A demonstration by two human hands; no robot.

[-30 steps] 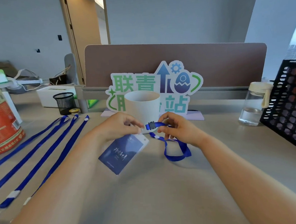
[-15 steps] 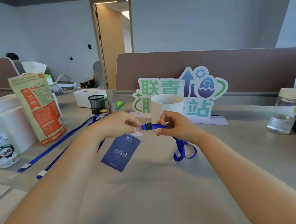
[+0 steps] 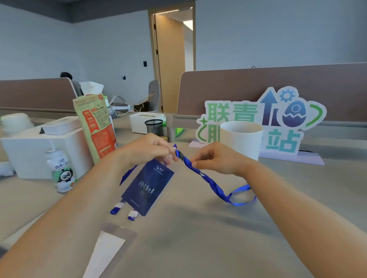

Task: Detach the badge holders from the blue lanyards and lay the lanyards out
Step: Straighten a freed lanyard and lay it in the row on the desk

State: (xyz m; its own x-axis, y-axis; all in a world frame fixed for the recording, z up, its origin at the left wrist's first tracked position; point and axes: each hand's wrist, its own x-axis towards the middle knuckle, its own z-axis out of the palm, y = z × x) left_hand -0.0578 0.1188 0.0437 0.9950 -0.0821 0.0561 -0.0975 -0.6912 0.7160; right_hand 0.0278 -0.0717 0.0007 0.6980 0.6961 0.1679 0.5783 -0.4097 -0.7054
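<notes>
The left hand (image 3: 151,149) is pinching the top of the badge holder (image 3: 149,186), which is hanging over the desk (image 3: 206,245) — the right hand (image 3: 218,160) is pinching the blue lanyard (image 3: 211,184) beside its clip (image 3: 182,155), its loop trailing onto the desk.

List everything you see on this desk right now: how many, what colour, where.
badge holder: one, dark blue, hanging from left hand
blue lanyard: one, blue, right hand down to a loop on desk
lanyard ends: two, blue with white tabs, on desk by holder's lower edge
cup: one, white, behind right hand
sign: one, green and blue, behind cup
mesh pot: one, black, behind left hand
bag: one, orange and green, upright, left
box: one, white, far left
bottle: one, white and green, in front of box
desk: one, grey, under everything
left hand: one, pinching badge holder's top
right hand: one, pinching blue lanyard
</notes>
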